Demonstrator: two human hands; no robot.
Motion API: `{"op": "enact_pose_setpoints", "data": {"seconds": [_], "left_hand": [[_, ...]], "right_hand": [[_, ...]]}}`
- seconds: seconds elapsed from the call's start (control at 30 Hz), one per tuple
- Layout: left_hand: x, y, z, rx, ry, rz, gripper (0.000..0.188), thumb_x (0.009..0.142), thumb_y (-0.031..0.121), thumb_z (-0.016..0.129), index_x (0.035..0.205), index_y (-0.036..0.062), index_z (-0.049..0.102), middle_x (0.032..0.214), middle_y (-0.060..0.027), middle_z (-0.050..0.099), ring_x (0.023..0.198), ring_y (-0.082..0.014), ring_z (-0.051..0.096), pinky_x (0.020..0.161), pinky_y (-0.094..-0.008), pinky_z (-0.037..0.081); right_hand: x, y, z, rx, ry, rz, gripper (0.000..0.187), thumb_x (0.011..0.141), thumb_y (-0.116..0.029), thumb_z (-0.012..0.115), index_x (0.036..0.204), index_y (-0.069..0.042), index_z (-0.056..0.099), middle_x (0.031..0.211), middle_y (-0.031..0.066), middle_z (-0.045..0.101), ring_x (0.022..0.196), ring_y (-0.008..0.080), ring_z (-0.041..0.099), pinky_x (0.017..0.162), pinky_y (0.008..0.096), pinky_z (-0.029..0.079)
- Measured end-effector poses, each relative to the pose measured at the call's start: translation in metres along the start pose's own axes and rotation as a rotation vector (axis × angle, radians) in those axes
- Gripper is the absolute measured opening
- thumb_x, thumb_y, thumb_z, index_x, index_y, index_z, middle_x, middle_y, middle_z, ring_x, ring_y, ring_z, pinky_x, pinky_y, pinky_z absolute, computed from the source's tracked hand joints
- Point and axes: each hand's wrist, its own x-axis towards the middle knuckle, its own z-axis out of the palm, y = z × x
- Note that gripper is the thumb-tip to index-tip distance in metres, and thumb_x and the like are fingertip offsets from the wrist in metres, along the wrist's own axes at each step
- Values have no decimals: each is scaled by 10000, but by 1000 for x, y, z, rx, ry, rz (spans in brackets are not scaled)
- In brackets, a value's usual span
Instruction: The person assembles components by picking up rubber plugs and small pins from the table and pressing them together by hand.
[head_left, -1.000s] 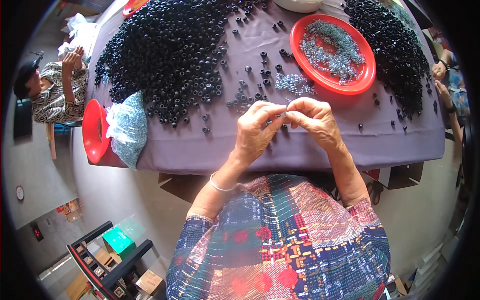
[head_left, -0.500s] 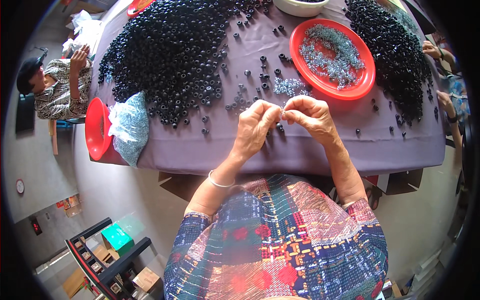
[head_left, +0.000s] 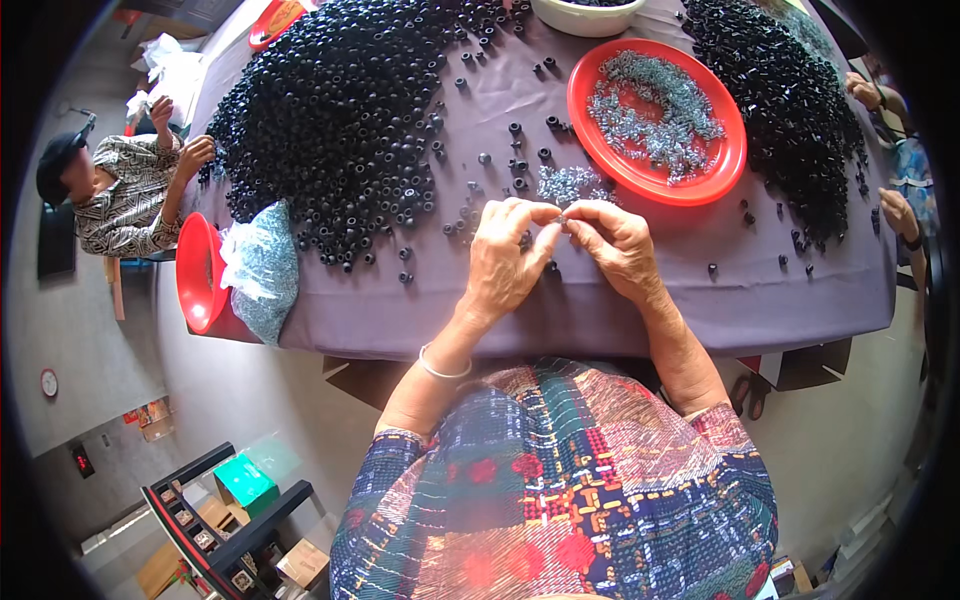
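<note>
Left hand (head_left: 505, 258): thumb and forefinger pinched together. Right hand (head_left: 618, 252): the same pinch, meeting the left tip to tip. Between them, a tiny piece (head_left: 563, 216), held over the near side of the table; fingertips cover most of it, so its shape is probably not to be trusted from where I stand.

Change: a second ago a pale bit showed in a small gap between the hands; now the gap has closed and little shows. Wrists have hardly shifted. My reading: both hands bear on the one piece, at a fine stage of the handling.

Just beyond the fingers, clear bits (head_left: 570, 184) lie on the cloth (head_left: 400, 322), with loose black parts to their left. Farther right, a red plate (head_left: 728, 160) holds more clear bits. Large black heaps lie far left (head_left: 330, 130) and far right (head_left: 785, 125). Near left: a bag (head_left: 265, 285) beside a red bowl (head_left: 195, 285).

At far left, a co-worker's hand (head_left: 197, 155) has come down toward the heap's edge; earlier it was raised.
</note>
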Motion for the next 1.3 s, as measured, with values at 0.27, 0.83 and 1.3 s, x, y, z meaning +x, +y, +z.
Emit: {"op": "enact_pose_setpoints", "data": {"seconds": [0.27,0.83,1.3], "left_hand": [[3,-2,1,-183,-30,-145,147,744,100,708,875,62,651,859,-53,621,840,-219,553,762,-330,448],[-53,-2,-26,113,211,-158,128,714,38,710,818,56,636,801,-64,627,767,-223,549,698,-327,439],[-83,5,-20,97,19,-204,233,717,77,722,942,77,660,864,-64,633,774,-203,599,643,-288,477]], "right_hand": [[-3,-5,4,110,0,55,139,840,-11,624,979,-10,613,834,11,624,763,47,559,654,199,464],[-3,-1,3,127,49,-63,103,843,10,613,944,-7,598,821,8,605,750,58,574,676,200,453],[-4,-1,6,111,86,-129,98,865,3,594,962,-6,598,835,10,613,761,59,564,702,187,448]]}}
